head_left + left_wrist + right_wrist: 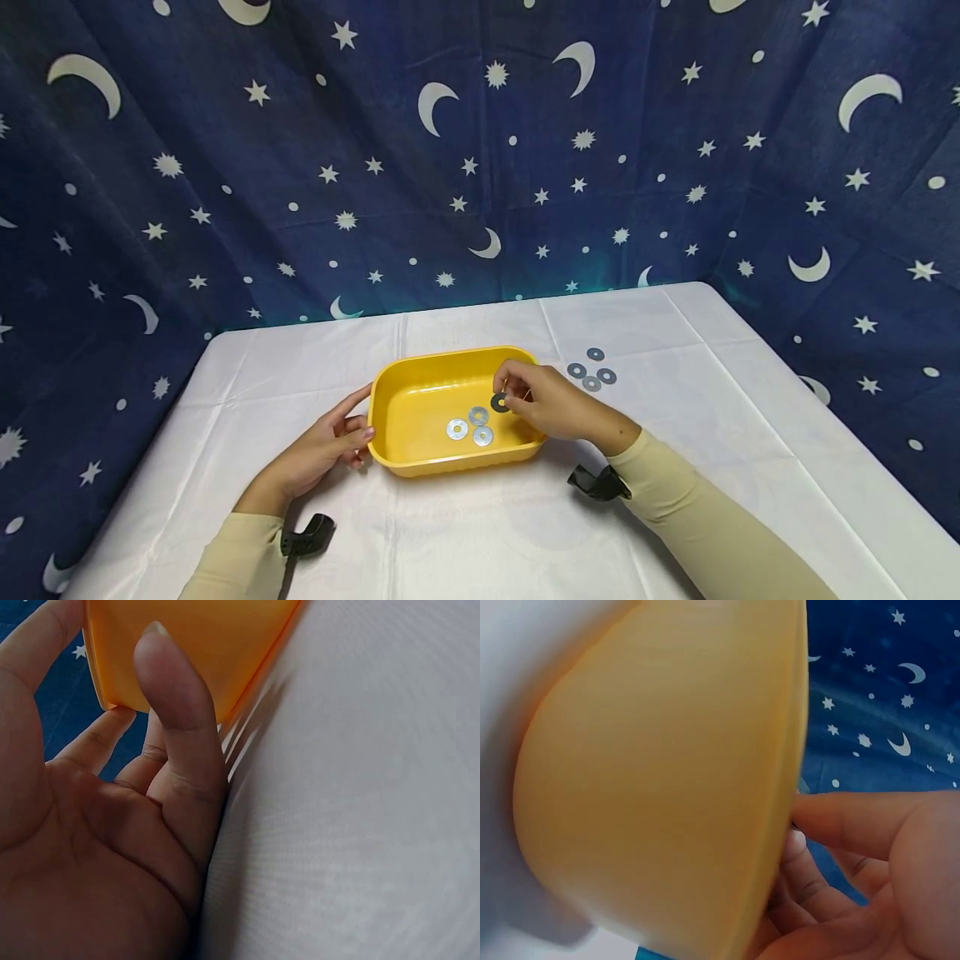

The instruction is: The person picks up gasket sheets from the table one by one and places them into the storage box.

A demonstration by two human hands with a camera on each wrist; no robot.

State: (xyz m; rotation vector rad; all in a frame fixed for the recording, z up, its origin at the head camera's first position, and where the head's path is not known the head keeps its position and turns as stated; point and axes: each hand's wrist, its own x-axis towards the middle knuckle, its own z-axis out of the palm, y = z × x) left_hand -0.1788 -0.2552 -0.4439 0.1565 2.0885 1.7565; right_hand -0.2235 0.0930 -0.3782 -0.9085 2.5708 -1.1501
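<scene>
A yellow plastic tray (420,417) sits on the white cloth, with its side wall near the camera in both the left wrist view and the right wrist view. Over its right part, my right hand (551,400) pinches a dark flat washer (498,403) between thumb and fingers. Beneath that hand, three silver washers (457,429) lie on the tray floor. At the left end, my left hand (318,454) touches the rim from outside with spread, relaxed fingers. In the right wrist view the tray wall hides the washer and some fingertips.
Several more grey washers (592,383) lie loose on the table beyond the tray's right end. The white tablecloth (465,533) has fold lines. A dark blue curtain (405,208) with moons and stars stands behind and beside the table.
</scene>
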